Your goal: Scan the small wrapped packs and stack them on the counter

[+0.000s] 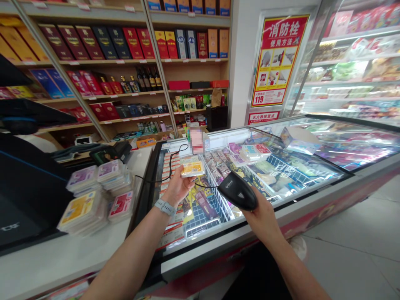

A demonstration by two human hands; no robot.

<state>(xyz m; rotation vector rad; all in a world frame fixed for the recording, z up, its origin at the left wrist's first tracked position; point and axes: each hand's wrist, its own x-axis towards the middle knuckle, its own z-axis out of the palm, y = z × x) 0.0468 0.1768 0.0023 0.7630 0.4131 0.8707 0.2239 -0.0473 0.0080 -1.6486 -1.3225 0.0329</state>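
Head view: your left grip [177, 188] is closed around a plastic packet with a yellow label [193, 169], fingers curling up under its near edge, and you're holding it out above the glass lid of a chest freezer [265, 143]. Your right grip [261, 214] is fully wrapped around the rear of a black corded barcode scanner [238, 191], and you're keeping that just right of the packet, not touching it. A thin black cable [170, 163] is looping over the freezer glass near the packet; can't tell from here where it ends. A grey smartwatch [165, 207] is sitting on your left wrist. On your left, a white table [40, 266] is carrying four stacks of plastic packets [81, 177] with purple, yellow and red labels. A wire basket [215, 193] is standing inside the freezer, below your hands. Wooden shelves [103, 58] of boxed liquor and bottles are rising beyond, a red fire-hydrant poster [276, 60] is hanging on a white pillar, and a lit display fridge [350, 71] is running along the right.
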